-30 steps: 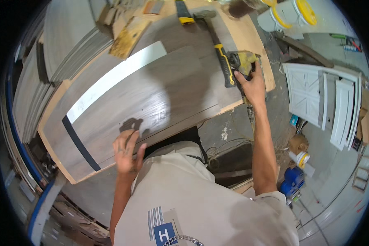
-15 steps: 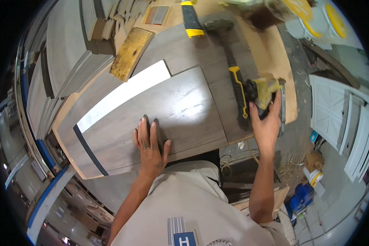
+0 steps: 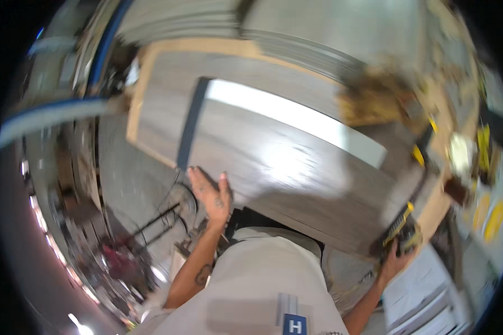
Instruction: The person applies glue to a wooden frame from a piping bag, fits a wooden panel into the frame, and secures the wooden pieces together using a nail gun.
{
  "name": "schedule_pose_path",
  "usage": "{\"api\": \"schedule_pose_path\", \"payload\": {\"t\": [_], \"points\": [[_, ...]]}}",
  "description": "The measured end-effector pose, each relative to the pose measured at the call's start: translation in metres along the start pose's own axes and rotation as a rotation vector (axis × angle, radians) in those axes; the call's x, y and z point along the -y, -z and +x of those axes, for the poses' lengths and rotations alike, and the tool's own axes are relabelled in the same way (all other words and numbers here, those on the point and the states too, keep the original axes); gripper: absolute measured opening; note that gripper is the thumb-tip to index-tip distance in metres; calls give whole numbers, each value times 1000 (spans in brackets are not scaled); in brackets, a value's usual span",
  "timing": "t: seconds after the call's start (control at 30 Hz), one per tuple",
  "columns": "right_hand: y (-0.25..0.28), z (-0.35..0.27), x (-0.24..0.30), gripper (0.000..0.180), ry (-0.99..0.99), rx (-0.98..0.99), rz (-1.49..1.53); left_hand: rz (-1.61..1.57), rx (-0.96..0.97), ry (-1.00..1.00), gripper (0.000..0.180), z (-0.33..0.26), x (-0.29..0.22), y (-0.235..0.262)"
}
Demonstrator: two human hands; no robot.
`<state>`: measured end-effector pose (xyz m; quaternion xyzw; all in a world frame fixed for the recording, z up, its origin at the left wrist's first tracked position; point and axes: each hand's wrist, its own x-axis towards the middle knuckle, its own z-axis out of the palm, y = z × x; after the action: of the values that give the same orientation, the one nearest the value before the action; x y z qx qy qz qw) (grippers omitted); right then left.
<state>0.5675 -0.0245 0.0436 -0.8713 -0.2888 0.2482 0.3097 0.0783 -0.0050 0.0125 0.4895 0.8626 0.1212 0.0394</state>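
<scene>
On the workbench lies a grey wood-look board (image 3: 246,151), with a white strip (image 3: 296,120) along its far edge and a narrow dark strip (image 3: 191,128) across its left end. My left hand (image 3: 211,195) is by the board's near edge, close to the foot of the dark strip, fingers stretched out and holding nothing. At the near right corner my right hand (image 3: 395,262) is closed around a yellow-and-black tool (image 3: 411,239), blurred, its kind unclear. A hammer's black-and-yellow handle (image 3: 398,226) lies just beside it.
Stacked grey boards (image 3: 307,56) line the bench's far side. A stained yellow wood block (image 3: 369,106) lies at the far right, near another yellow-and-black handle (image 3: 419,155). White panels (image 3: 425,296) stand at lower right. A blue-edged rail (image 3: 56,117) runs along the left.
My view has swung left, so the bench appears turned and blurred. My left hand has lifted from the board's middle toward the dark strip. My right hand stays at the yellow-and-black tool.
</scene>
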Motion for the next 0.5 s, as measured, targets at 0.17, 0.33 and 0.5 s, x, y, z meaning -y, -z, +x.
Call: {"api": "schedule_pose_path", "payload": {"t": [0.17,0.33,0.5], "points": [[46,31,1,38,-164,71,105,-322,-172,364,89,3,16,-7],[46,-2,108,28,-177,65,79,-722,-242,396,97,0,28,-10],[-14,-78,198,39,29,163,-82,-758,-127,392,93,-4,42,-8]]}}
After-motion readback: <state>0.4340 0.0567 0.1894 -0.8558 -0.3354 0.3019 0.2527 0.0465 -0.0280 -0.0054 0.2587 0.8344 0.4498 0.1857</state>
